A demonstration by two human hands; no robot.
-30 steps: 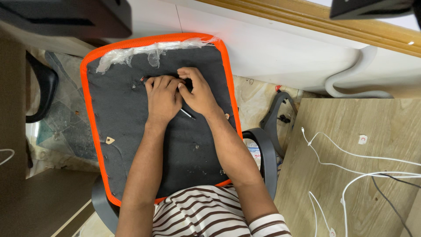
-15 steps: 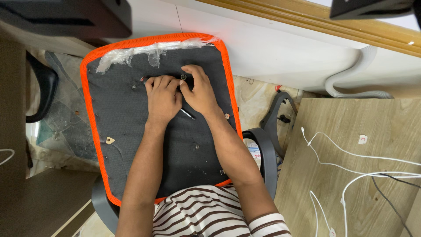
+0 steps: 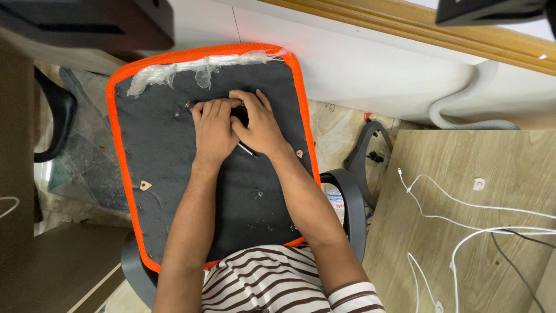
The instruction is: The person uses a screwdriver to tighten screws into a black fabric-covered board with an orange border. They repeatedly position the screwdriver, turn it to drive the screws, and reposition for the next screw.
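Observation:
An upturned chair seat (image 3: 168, 150), black fabric with an orange mesh border, lies in front of me. Both my hands rest on its upper middle, side by side and touching. My left hand (image 3: 213, 132) lies knuckles up, fingertips curled over the edge of a small black part (image 3: 241, 113). My right hand (image 3: 260, 127) pinches the same part between thumb and fingers and covers most of it. A thin metal tool shaft (image 3: 249, 151) pokes out from under the hands onto the fabric. Which hand holds the shaft is hidden.
Torn clear plastic (image 3: 174, 68) clings to the seat's far edge. A black chair armrest (image 3: 350, 203) curves at the right, another black chair part (image 3: 370, 145) lies on the floor. A wooden board (image 3: 463, 232) with white cables (image 3: 457, 203) is at the right. A white wall runs behind.
My right hand's fingers have slid left and down over the black part, covering the small round bolt that showed half a second ago. My left hand has stayed still.

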